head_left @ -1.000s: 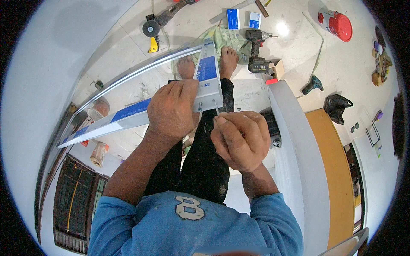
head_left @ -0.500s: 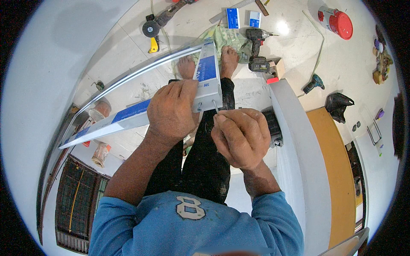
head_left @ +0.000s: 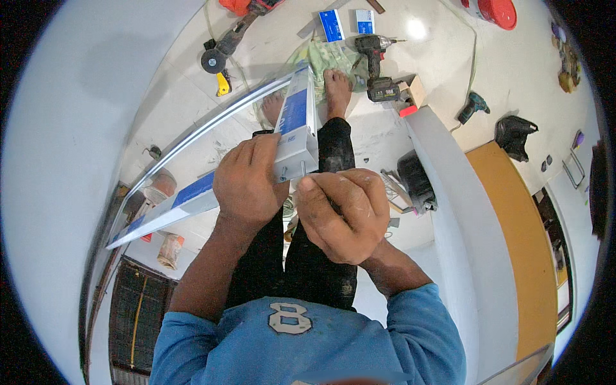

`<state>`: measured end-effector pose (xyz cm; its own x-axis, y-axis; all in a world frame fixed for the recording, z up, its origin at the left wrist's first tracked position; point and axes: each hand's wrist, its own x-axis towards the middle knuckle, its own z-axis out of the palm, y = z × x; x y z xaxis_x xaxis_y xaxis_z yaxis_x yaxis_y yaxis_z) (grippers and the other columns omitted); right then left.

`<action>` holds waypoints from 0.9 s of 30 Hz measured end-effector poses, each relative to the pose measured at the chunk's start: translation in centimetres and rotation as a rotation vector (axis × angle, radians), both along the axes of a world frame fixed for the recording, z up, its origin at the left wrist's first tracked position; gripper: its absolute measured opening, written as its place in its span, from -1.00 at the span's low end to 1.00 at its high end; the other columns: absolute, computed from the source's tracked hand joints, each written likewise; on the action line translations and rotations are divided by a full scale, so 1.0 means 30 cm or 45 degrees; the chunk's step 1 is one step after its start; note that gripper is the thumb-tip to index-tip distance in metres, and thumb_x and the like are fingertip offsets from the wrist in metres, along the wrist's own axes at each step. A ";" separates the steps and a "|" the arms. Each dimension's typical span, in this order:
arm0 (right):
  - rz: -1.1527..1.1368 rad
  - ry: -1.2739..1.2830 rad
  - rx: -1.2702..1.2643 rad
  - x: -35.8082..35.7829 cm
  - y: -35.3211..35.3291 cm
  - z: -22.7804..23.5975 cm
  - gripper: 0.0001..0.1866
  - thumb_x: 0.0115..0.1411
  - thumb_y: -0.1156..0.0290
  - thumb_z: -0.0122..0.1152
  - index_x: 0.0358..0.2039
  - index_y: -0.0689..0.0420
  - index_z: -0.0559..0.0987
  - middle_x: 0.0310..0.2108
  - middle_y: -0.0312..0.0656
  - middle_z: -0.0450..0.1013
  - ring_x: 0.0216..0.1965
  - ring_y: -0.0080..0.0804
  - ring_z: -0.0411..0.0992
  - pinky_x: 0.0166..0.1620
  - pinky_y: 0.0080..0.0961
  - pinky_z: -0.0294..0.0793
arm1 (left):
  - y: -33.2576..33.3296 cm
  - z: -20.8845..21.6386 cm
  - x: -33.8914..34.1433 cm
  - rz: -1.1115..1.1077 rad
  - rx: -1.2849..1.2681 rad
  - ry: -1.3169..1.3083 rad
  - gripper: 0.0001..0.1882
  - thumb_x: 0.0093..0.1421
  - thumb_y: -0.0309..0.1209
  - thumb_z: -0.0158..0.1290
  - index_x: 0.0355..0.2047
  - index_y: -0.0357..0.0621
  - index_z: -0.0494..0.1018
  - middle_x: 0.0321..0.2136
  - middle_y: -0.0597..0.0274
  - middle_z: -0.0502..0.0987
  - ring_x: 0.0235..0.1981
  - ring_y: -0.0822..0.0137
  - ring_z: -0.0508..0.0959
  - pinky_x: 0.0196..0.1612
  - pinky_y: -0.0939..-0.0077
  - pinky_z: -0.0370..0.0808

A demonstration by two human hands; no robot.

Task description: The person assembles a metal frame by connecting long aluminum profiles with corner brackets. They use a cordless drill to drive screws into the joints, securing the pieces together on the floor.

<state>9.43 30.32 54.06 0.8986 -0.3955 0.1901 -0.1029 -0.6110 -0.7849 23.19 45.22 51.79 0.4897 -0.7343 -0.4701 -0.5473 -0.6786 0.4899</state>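
A pale metal frame [head_left: 300, 149] with blue-printed protective film slants across my legs, its corner toward me. My left hand [head_left: 249, 185] is closed around the frame beside that corner. At the corner's end face my right hand [head_left: 346, 215] is closed in a pinch, thumb and forefinger on a thin screw [head_left: 304, 168] that stands out from the face. A second screw [head_left: 283, 172] sticks out of the same face, nearer my left hand. How deep either screw sits I cannot tell.
Beyond my bare feet lie a black cordless driver [head_left: 377, 64], blue-and-white boxes [head_left: 332, 25] and an angle grinder [head_left: 221, 54]. A teal drill [head_left: 473, 108] and a black case [head_left: 515, 136] are at the right, past a low white wall [head_left: 459, 173]. A red-lidded bucket [head_left: 498, 13] stands far right.
The frame's corner and both hands have shifted slightly left and down in the view. My right hand stays pinched at the screw, its fingers now closer to the end face.
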 end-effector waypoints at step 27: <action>-0.237 0.000 0.097 0.019 0.076 -0.058 -0.55 -0.16 0.56 0.53 -0.15 0.31 0.73 -0.27 -0.08 0.59 -0.35 -0.20 0.50 -0.34 -0.27 0.44 | 0.001 -0.003 -0.003 -0.011 0.004 -0.009 -0.34 0.16 -0.06 0.43 0.10 -0.27 0.54 -0.09 -0.17 0.69 -0.07 -0.17 0.74 -0.01 -0.03 0.67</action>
